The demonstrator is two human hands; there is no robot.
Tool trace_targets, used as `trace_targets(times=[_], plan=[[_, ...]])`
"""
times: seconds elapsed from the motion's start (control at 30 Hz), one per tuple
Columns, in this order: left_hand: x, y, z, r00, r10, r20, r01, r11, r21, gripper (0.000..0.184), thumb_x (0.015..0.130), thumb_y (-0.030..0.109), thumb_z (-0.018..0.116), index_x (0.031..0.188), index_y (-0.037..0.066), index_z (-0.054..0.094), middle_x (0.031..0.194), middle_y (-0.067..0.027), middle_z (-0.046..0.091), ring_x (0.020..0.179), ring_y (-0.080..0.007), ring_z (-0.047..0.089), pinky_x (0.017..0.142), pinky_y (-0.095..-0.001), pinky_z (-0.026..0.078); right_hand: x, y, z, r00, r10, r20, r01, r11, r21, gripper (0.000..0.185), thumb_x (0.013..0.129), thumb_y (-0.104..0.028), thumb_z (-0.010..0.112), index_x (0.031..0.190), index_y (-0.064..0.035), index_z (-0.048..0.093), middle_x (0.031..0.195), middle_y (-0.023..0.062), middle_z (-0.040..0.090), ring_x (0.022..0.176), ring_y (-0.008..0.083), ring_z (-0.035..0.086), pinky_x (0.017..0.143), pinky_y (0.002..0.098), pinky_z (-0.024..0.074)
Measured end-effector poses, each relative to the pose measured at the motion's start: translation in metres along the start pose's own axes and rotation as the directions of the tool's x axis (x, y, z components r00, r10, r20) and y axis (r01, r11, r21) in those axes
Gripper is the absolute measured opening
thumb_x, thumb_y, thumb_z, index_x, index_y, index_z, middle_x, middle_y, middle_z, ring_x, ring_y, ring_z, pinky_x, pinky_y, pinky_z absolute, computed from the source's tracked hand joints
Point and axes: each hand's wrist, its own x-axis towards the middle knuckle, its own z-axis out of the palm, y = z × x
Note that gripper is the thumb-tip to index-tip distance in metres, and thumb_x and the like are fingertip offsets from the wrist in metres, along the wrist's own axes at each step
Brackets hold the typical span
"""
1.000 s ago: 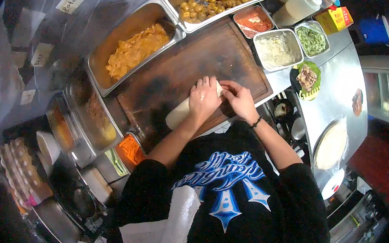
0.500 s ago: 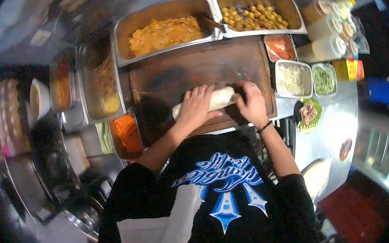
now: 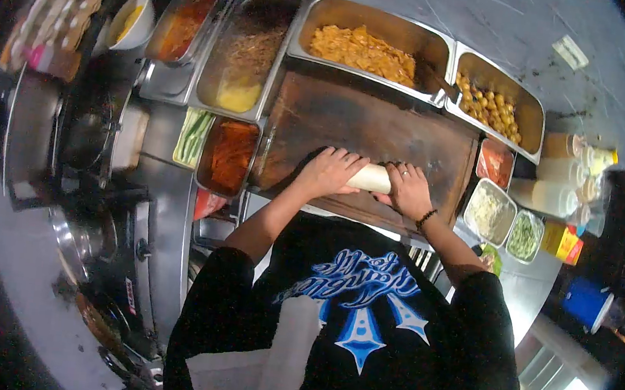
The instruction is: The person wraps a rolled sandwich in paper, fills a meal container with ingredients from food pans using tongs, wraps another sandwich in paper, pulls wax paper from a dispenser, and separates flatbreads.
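Observation:
A pale rolled wrap [image 3: 370,178] lies along the front part of the dark wooden board [image 3: 381,126]. My left hand [image 3: 330,172] curls over its left end, which the fingers cover. My right hand [image 3: 409,191], with a ring and a dark beaded bracelet at the wrist, closes around the right end. Only the wrap's middle stretch shows between the two hands. Its filling is not visible.
Behind the board stand steel pans of orange saucy meat [image 3: 361,54] and small round potatoes [image 3: 489,107]. To the left are a pan of shredded orange food [image 3: 228,159] and a meat pan [image 3: 247,55]. Small tubs [image 3: 489,212] and squeeze bottles [image 3: 548,197] stand right.
The view has swung round, showing more of the left side. My left hand has gone from lying over the wrap, its left end showing, to covering that end. The right hand stays at the other end.

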Motion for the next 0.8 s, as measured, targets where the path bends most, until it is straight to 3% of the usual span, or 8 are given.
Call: trace_targets(times=[0.13, 0.2, 0.27, 0.3, 0.4, 0.47, 0.67, 0.8], plan=[[-0.015, -0.005, -0.016, 0.997, -0.043, -0.058, 0.038, 0.995, -0.088, 0.070, 0.075, 0.048, 0.071, 0.128, 0.007, 0.051, 0.113, -0.0098, 0.060, 0.105, -0.0249, 0.056, 0.088, -0.0380, 0.046, 0.004, -0.002, -0.009, 0.999, -0.005, 0.044, 0.003, 0.999, 0.043, 0.068, 0.076, -0.055, 0.068, 0.116, -0.0012, 0.057, 0.101, 0.0151, 0.059, 0.094, 0.0323, 0.056, 0.082, 0.0410, 0.0441], [-0.049, -0.010, -0.025, 0.836, -0.408, -0.367, 0.302, 0.900, -0.314, 0.055, 0.083, 0.035, 0.071, 0.124, 0.003, 0.054, 0.114, -0.0121, 0.061, 0.104, -0.0258, 0.058, 0.090, -0.0384, 0.046, 0.010, -0.009, -0.028, 0.998, -0.009, 0.060, 0.008, 1.000, 0.012, 0.068, 0.077, -0.056, 0.067, 0.117, -0.0014, 0.056, 0.103, 0.0161, 0.058, 0.097, 0.0327, 0.055, 0.085, 0.0417, 0.0431], [-0.080, -0.007, 0.008, 0.448, -0.881, -0.153, 0.376, 0.342, -0.861, 0.036, 0.089, 0.019, 0.067, 0.119, 0.000, 0.059, 0.110, -0.0126, 0.064, 0.099, -0.0240, 0.062, 0.088, -0.0351, 0.048, 0.018, -0.023, -0.036, 0.997, 0.003, 0.077, -0.002, 1.000, -0.002, 0.069, 0.078, -0.057, 0.065, 0.119, -0.0016, 0.056, 0.105, 0.0171, 0.057, 0.099, 0.0332, 0.054, 0.087, 0.0424, 0.0421], [-0.096, -0.006, 0.019, 0.396, -0.917, -0.049, 0.408, 0.223, -0.885, 0.028, 0.092, 0.011, 0.063, 0.117, -0.002, 0.061, 0.107, -0.0112, 0.066, 0.095, -0.0184, 0.063, 0.085, -0.0299, 0.049, 0.027, -0.029, -0.036, 0.994, 0.001, 0.114, -0.006, 0.999, 0.044, 0.070, 0.079, -0.057, 0.064, 0.121, -0.0022, 0.055, 0.107, 0.0177, 0.057, 0.101, 0.0334, 0.053, 0.089, 0.0429, 0.0411], [-0.086, 0.033, 0.014, 0.412, -0.901, 0.135, 0.341, 0.015, -0.940, 0.034, 0.089, 0.010, 0.067, 0.120, -0.002, 0.060, 0.107, -0.0104, 0.067, 0.096, -0.0156, 0.063, 0.086, -0.0283, 0.049, 0.051, -0.046, -0.012, 0.992, -0.054, 0.116, 0.040, 0.992, 0.119, 0.075, 0.078, -0.056, 0.065, 0.130, -0.0032, 0.051, 0.110, 0.0177, 0.057, 0.103, 0.0344, 0.054, 0.088, 0.0456, 0.0436], [-0.066, 0.056, 0.018, 0.400, -0.912, 0.092, 0.201, -0.010, -0.980, 0.038, 0.089, 0.010, 0.067, 0.124, -0.003, 0.058, 0.110, -0.0103, 0.067, 0.097, -0.0140, 0.062, 0.086, -0.0273, 0.048, 0.062, -0.061, -0.006, 0.985, -0.134, 0.113, 0.123, 0.988, 0.094, 0.078, 0.078, -0.052, 0.066, 0.137, -0.0050, 0.044, 0.111, 0.0173, 0.058, 0.102, 0.0339, 0.055, 0.086, 0.0457, 0.0450], [-0.050, 0.067, 0.016, 0.301, -0.946, 0.123, 0.262, -0.042, -0.964, 0.047, 0.086, 0.018, 0.073, 0.124, -0.004, 0.057, 0.108, -0.0124, 0.066, 0.097, -0.0155, 0.063, 0.085, -0.0282, 0.049, 0.064, -0.070, 0.000, 0.975, -0.094, 0.202, 0.091, 0.996, 0.022, 0.072, 0.080, -0.045, 0.065, 0.140, -0.0109, 0.042, 0.111, 0.0144, 0.059, 0.104, 0.0319, 0.056, 0.083, 0.0444, 0.0467], [-0.053, 0.049, 0.024, 0.402, -0.906, 0.136, 0.286, -0.017, -0.958, 0.048, 0.084, 0.023, 0.074, 0.120, -0.005, 0.058, 0.106, -0.0126, 0.066, 0.094, -0.0156, 0.063, 0.081, -0.0279, 0.049, 0.068, -0.071, 0.000, 0.979, -0.081, 0.188, 0.087, 0.996, -0.020, 0.072, 0.081, -0.047, 0.064, 0.140, -0.0115, 0.042, 0.110, 0.0131, 0.059, 0.105, 0.0307, 0.055, 0.085, 0.0445, 0.0468]])
